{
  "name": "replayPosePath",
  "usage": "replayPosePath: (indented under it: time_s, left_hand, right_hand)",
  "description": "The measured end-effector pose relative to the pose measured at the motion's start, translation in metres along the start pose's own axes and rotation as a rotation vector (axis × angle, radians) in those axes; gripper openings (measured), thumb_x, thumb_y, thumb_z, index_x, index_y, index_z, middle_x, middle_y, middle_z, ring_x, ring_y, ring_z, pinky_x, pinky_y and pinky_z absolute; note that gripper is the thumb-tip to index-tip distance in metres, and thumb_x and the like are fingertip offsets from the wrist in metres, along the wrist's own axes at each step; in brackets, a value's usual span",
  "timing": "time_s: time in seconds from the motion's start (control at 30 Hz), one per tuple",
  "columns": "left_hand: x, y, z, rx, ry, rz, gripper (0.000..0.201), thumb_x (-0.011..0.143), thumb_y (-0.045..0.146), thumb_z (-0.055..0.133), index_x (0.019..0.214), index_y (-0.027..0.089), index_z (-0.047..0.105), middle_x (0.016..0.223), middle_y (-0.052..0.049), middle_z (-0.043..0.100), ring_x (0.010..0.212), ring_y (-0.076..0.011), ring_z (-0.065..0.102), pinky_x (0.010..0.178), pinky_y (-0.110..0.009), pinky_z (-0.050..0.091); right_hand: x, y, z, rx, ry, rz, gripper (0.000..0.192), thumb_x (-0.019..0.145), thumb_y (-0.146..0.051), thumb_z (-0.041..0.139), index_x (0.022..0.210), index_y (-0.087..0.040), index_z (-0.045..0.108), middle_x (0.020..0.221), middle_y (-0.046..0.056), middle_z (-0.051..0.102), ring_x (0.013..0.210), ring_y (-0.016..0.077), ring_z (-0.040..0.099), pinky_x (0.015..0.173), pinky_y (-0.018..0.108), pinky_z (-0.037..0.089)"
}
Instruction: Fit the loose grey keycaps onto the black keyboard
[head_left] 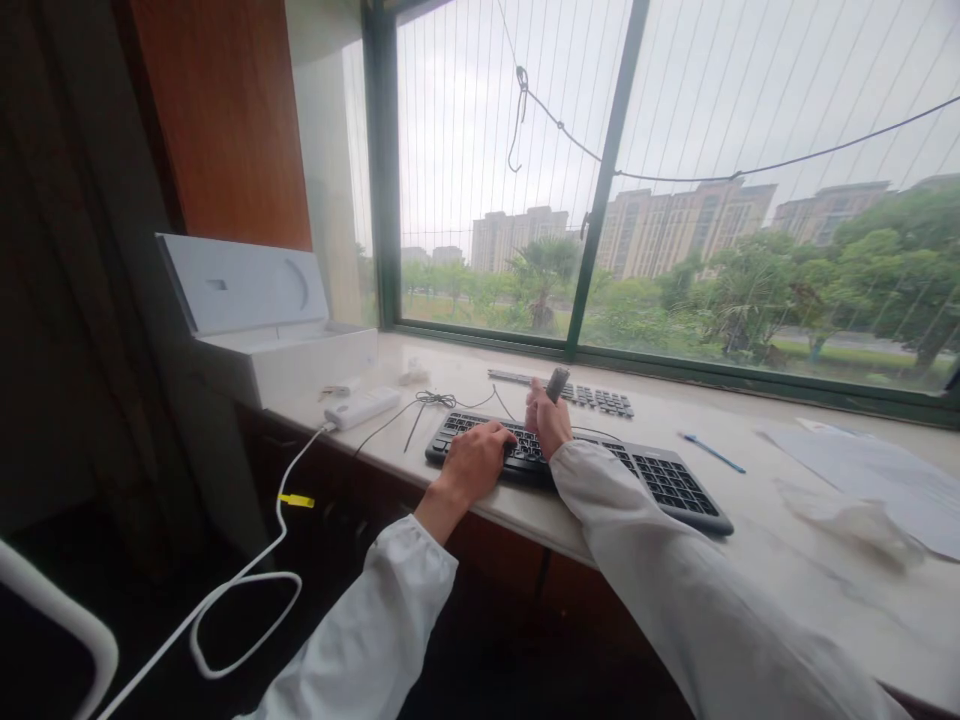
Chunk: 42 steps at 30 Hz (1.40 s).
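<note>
On the sill (750, 560), near its front edge, we see the keyboard (675, 485) lying slantwise. Our left hand (476, 462) rests fingers-down on its left keys, gripping nothing. Our right hand (546, 420) sits just beside it over the middle keys, fingers closed around a small dark tool (556, 383) that sticks up. Toward the window lies a strip of loose keys (592, 397). A pen (712, 453) lies to the right, a white box (285, 350) at the left end.
</note>
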<state>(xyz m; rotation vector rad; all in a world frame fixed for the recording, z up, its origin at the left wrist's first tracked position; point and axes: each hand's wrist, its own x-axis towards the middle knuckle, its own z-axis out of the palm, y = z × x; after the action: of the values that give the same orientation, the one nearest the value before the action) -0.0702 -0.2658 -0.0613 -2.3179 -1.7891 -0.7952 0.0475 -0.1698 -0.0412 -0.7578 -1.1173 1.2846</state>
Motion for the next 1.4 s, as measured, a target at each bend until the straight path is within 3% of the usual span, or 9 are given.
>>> replayPosePath:
  time_s: [0.17,0.53,0.77,0.93,1.17,1.4]
  left_hand:
    - [0.001,0.001,-0.001,0.025,-0.012,0.011,0.031,0.097,0.022,0.037,0.110,0.026,0.065,0.112,-0.005,0.063,0.099,-0.0185,0.062,0.087,-0.030,0.047]
    - [0.002,0.003,-0.003,0.031,-0.015,0.018,0.030,0.097,0.020,0.037,0.108,0.025,0.064,0.111,-0.005,0.063,0.098,-0.0192,0.063,0.084,-0.030,0.048]
    - [0.003,0.004,-0.005,-0.022,-0.023,-0.031,0.031,0.096,0.020,0.037,0.107,0.023,0.066,0.113,-0.006,0.064,0.100,-0.0192,0.063,0.086,-0.031,0.046]
    - [0.003,-0.005,0.000,-0.092,0.005,-0.065,0.027,0.095,0.031,0.042,0.105,0.027,0.068,0.113,-0.003,0.066,0.100,-0.0197,0.062,0.085,-0.031,0.047]
    - [0.005,-0.009,-0.001,-0.112,-0.046,-0.045,0.026,0.091,0.041,0.051,0.106,0.028,0.067,0.114,-0.002,0.066,0.104,-0.0210,0.062,0.086,-0.030,0.047]
    - [0.007,-0.013,0.003,-0.102,-0.029,-0.018,0.026,0.091,0.039,0.053,0.113,0.031,0.064,0.117,0.000,0.066,0.105,-0.0207,0.062,0.086,-0.029,0.048]
  right_hand:
    - [0.002,0.009,0.012,0.041,0.087,0.007,0.048,0.078,-0.055,0.061,0.058,-0.024,0.030,0.041,-0.010,0.026,0.033,0.0055,0.021,0.031,0.022,0.019]
    - [-0.001,0.011,0.012,0.049,0.120,0.001,0.044,0.077,-0.048,0.059,0.059,-0.025,0.027,0.040,-0.010,0.024,0.034,0.0063,0.020,0.032,0.023,0.019]
    - [0.001,0.012,0.011,0.095,0.128,0.078,0.043,0.077,-0.049,0.055,0.060,-0.026,0.023,0.038,-0.012,0.021,0.033,0.0057,0.016,0.031,0.021,0.016]
    - [-0.005,0.009,0.012,0.089,0.050,0.083,0.046,0.077,-0.051,0.057,0.057,-0.025,0.024,0.039,-0.012,0.018,0.033,0.0050,0.014,0.032,0.021,0.015]
    - [-0.017,0.013,0.016,-0.246,-0.173,-0.204,0.048,0.075,-0.058,0.060,0.052,-0.021,0.039,0.042,-0.007,0.032,0.041,0.0072,0.029,0.039,0.023,0.023]
    - [-0.024,0.010,0.014,-0.308,-0.264,-0.293,0.049,0.075,-0.058,0.061,0.053,-0.021,0.038,0.046,-0.007,0.030,0.047,0.0077,0.027,0.041,0.022,0.022]
